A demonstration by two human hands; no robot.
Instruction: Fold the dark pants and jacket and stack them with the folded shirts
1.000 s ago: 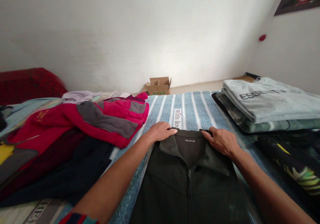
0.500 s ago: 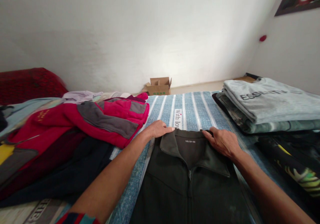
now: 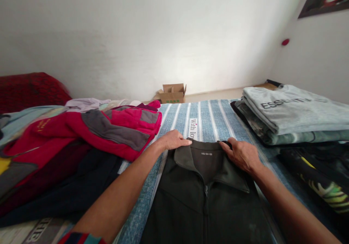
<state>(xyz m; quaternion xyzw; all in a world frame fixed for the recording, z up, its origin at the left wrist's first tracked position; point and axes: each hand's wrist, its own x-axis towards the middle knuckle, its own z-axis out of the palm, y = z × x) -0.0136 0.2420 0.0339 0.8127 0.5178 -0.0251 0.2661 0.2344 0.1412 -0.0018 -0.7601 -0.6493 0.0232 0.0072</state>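
A dark zip-up jacket [image 3: 188,204] lies front side up before me, its collar spread and its zipper running down the middle. My left hand [image 3: 174,140] pinches the left end of the collar, thumb on top. At the collar's right end, my right hand [image 3: 241,153] is closed on the fabric, with the thumb on the inner side. A size print shows inside the neck. Under the jacket lies a blue and white striped bedspread [image 3: 177,118]. The jacket's lower part runs out of view.
Loose clothes, among them a red and grey fleece [image 3: 120,131], are heaped on the left. To the right sits a folded stack topped by a grey sweatshirt [image 3: 297,109], with dark folded garments [image 3: 313,171] nearer. A cardboard box [image 3: 172,94] stands beyond the bed by the wall.
Hardly anything differs: the view has shifted very slightly. Both hands keep the same grip on the jacket's collar, and the jacket lies as before.
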